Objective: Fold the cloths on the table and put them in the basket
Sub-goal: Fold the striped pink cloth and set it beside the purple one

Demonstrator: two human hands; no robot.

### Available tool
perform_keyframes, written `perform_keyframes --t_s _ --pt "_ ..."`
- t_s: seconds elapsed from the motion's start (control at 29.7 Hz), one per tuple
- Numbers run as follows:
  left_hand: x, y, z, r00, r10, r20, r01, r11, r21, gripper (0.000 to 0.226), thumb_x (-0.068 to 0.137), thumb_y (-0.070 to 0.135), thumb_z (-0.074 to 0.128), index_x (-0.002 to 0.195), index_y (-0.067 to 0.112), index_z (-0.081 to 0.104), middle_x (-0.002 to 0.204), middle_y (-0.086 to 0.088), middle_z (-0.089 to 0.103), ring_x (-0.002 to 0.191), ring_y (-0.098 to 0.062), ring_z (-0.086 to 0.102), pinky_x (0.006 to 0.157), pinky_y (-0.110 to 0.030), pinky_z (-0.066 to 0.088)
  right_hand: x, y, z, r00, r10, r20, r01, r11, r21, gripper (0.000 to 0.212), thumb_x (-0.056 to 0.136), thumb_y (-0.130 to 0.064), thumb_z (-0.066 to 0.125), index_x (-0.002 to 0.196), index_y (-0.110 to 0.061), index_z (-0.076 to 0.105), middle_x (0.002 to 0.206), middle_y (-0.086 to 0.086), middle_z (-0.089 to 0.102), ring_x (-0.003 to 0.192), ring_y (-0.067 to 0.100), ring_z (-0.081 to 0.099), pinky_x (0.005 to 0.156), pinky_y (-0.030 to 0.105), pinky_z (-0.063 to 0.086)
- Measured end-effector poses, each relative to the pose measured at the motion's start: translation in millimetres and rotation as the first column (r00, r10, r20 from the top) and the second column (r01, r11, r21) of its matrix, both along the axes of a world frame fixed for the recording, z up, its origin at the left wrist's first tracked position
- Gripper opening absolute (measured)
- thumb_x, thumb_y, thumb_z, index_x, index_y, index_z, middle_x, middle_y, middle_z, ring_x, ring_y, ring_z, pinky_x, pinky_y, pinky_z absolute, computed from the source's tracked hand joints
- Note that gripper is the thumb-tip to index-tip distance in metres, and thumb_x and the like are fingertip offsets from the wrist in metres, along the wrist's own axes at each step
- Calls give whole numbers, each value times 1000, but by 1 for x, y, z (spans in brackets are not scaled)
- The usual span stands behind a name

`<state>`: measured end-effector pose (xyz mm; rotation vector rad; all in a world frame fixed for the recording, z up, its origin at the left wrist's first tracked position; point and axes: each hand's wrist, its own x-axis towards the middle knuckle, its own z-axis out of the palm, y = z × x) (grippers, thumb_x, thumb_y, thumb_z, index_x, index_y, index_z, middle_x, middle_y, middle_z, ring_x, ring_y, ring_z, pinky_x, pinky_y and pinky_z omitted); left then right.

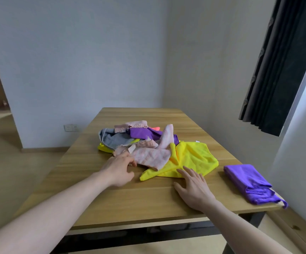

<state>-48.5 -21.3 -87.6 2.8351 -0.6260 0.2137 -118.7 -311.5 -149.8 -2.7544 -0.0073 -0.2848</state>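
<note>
Two bare forearms reach over the wooden table. On the left, the left hand curls its fingers at the edge of a pink towel, seemingly pinching it. On the right, the right hand lies flat and relaxed, fingertips touching a yellow cloth. Behind them sits a pile of mixed cloths. Well apart, near the table's right edge, lies a folded purple cloth.

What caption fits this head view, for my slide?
Left hand grips a pink cloth; right hand touches a yellow cloth.
</note>
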Motion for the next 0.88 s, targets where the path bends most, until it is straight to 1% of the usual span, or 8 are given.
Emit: perform_keyframes --t_s 0.1,0.2,0.3,0.4,0.54,0.64,0.74,0.88 --pt "20 -5 10 994 27 106 -27 1000 -9 24 88 31 61 112 34 63 128 10 47 120 -17 48 98 -35 40 -1 -1 -3 1000 -2 8 3 1000 -24 65 95 -61 41 154 -36 35 165 -8 27 154 17 18 127 43 8" --pt "45 -9 18 978 86 190 -96 994 44 20 89 32 61 108 36 67 143 5 45 133 -22 41 111 -42 30 1 0 -2 1000 -3 9 4 999 -36 64 96 -62 39 154 -37 34 165 -9 28 155 17 16 127 43 7" --pt "63 -9 23 971 215 105 -220 975 42 20 89 37 61 105 38 73 147 2 48 137 -27 39 116 -45 27 2 1 -1 1000 -1 11 1 999 -46 63 96 -63 37 154 -36 35 164 -9 29 155 16 15 127 44 7" --pt "73 -9 24 955 297 23 -298 954 45 27 87 32 56 108 36 72 125 6 67 124 -24 53 110 -42 36 1 -2 -3 1000 -2 8 2 999 -52 63 97 -63 37 154 -36 35 164 -10 29 155 15 15 127 43 6" --pt "80 -4 34 948 319 -14 -317 938 -139 18 90 33 58 103 36 69 114 10 71 103 -18 63 94 -34 46 0 0 -3 1000 8 3 -8 999 -41 64 97 -65 35 155 -37 33 164 -12 27 155 14 13 128 42 5" --pt "78 -7 51 960 275 -55 -276 892 -358 20 92 33 65 111 29 71 113 4 65 95 -16 57 79 -27 43 1 -1 -3 1000 11 6 -11 999 -34 65 96 -65 35 154 -36 34 164 -12 28 155 14 13 128 42 6" --pt "70 -16 74 968 249 -39 -235 836 -497 23 91 27 66 113 26 73 122 -2 66 102 -19 58 81 -26 40 0 0 -2 1000 13 8 -13 1000 -20 65 96 -64 35 154 -35 33 164 -11 28 155 14 13 128 42 5" --pt "60 -28 104 981 183 -61 -176 722 -669 27 90 18 64 114 21 73 125 -4 67 117 -22 60 87 -29 47 -3 1 0 1000 12 3 -12 1000 10 67 96 -63 37 156 -34 30 164 -11 28 155 14 13 128 41 4"
